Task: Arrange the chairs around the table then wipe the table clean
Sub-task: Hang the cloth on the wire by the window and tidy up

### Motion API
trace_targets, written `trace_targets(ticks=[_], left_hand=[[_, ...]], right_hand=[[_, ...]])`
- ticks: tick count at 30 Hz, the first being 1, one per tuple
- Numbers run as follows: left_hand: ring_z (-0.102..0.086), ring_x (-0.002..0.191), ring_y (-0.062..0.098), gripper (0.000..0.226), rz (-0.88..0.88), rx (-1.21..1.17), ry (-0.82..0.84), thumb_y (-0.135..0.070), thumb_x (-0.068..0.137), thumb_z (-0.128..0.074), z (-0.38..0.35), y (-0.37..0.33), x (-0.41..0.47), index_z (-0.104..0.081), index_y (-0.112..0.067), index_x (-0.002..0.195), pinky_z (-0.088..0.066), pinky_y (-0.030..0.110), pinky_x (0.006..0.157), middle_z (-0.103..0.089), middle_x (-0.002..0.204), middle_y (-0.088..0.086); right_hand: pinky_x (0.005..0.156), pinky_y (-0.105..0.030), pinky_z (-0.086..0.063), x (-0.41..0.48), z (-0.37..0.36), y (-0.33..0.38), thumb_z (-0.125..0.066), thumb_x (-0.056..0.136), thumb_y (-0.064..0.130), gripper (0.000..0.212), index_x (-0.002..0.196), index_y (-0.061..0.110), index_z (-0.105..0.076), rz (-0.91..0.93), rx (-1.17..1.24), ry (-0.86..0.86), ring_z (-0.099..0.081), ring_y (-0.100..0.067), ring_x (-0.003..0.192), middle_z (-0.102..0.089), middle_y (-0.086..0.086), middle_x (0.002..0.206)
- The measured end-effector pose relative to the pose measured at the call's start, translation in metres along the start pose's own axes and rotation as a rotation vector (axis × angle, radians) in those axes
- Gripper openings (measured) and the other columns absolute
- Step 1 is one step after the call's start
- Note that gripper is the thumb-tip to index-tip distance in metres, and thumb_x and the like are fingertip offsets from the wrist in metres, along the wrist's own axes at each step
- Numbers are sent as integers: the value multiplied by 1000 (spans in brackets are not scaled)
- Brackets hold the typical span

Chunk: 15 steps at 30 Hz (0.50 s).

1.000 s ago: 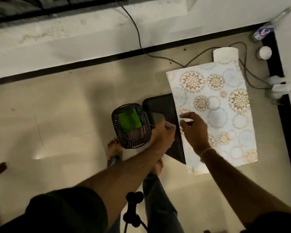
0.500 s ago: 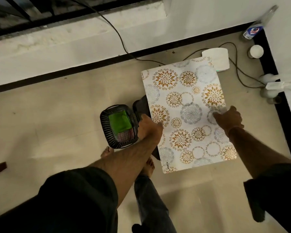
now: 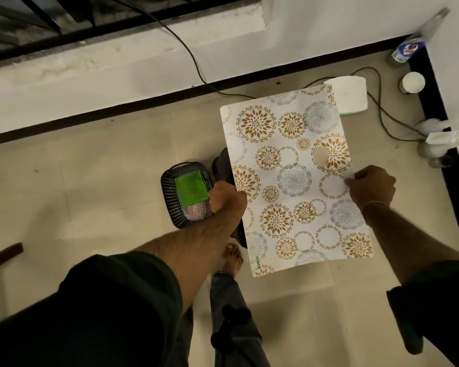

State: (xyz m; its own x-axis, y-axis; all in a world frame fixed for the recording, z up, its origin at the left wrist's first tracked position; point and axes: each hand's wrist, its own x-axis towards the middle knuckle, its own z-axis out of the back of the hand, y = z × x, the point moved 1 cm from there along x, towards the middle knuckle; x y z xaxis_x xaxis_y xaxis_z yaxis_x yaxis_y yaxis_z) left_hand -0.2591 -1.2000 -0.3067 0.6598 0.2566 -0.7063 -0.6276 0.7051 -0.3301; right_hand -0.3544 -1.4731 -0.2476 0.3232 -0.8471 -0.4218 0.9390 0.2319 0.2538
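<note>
While the white rectangular placemat (image 3: 294, 181), printed with gold and grey floral roundels, is held flat above the pale tiled floor (image 3: 90, 181), both hands are closed on it. The left hand (image 3: 227, 197) has its fingers curled at the left long edge. The right hand (image 3: 370, 185) pinches the right long edge between thumb and fingers.

Step in hand, as judged: clearing a covering away ahead of wiping (no chair can be identified in view, so how far the chairs are arranged cannot be told). Just under the placemat's left edge sits a dark flat-sided object (image 3: 221, 165); whether it is the tabletop or a seat cannot be told. Just beside the left hand stands a black ribbed plastic basket (image 3: 170, 197). It holds a folded bright green cloth (image 3: 190, 188), the likely wiper, over a red-and-white checked item.

Next move, as judged: set the placemat down well apart from the surface to be wiped, free one hand, and take the green cloth.

Counts: placemat, one; hands, two; basket, one; green cloth, one; chairs, none seen. Farther out, by the wall: one white cylindrical device (image 3: 351, 94), one white globe (image 3: 413, 82), one clear plastic bottle with a blue label (image 3: 408, 49), and one black cable (image 3: 191, 56).
</note>
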Motion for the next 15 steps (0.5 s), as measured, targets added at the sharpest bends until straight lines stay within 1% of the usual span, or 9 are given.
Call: trace_targets(ticks=[2, 4, 7, 9, 11, 13, 15], left_hand=[[-71, 80, 26, 20, 4, -4, -1, -23, 70, -85, 1, 3, 1, -70, -17, 82, -64, 43, 66, -74, 91, 7], [-70, 80, 26, 19, 21, -29, 5, -20, 71, -84, -2, 6, 2, -69, -17, 82, -64, 43, 67, -73, 90, 7], [-68, 91, 29, 21, 14, -20, 48, -20, 81, -74, 17, -5, -16, -69, -10, 99, -61, 39, 78, -71, 103, 10], [-64, 107, 34, 29, 18, 1, 106, -18, 90, -63, 24, -14, -23, -67, -4, 115, -54, 38, 86, -67, 115, 15], [-59, 120, 34, 34, 56, -21, 116, -14, 96, -57, 34, -11, -30, -60, -1, 127, -48, 37, 91, -61, 128, 18], [-57, 123, 34, 37, 74, -50, 156, -13, 96, -58, 36, -6, -37, -57, -1, 131, -47, 35, 89, -59, 133, 17], [-61, 118, 34, 38, 80, -94, 228, -15, 93, -62, 35, -3, -35, -60, -1, 128, -51, 35, 87, -62, 129, 18]], right_hand=[[89, -50, -53, -4, 4, 1, -76, 80, 21, 15, 91, 14, -68, 21, -29, 3, -61, -39, 99, -67, -19, 103], [87, -49, -53, -8, 10, 4, -75, 82, 19, 14, 92, 11, -69, 54, -69, -4, -61, -40, 97, -66, -20, 101], [86, -48, -53, -13, 14, 11, -71, 85, 20, 16, 95, 7, -69, 102, -127, -1, -61, -42, 96, -65, -21, 101], [86, -49, -53, -13, 16, 15, -66, 88, 22, 20, 99, 5, -67, 124, -188, 1, -60, -45, 97, -64, -24, 103], [86, -49, -51, -21, 18, 21, -61, 91, 24, 25, 105, 3, -65, 128, -214, 6, -59, -47, 100, -62, -26, 108], [89, -49, -50, -29, 24, 24, -58, 93, 23, 24, 108, 4, -63, 115, -219, 14, -57, -47, 103, -59, -27, 112], [89, -48, -50, -38, 27, 25, -55, 93, 19, 21, 108, 7, -62, 119, -201, 17, -57, -47, 103, -58, -26, 114]])
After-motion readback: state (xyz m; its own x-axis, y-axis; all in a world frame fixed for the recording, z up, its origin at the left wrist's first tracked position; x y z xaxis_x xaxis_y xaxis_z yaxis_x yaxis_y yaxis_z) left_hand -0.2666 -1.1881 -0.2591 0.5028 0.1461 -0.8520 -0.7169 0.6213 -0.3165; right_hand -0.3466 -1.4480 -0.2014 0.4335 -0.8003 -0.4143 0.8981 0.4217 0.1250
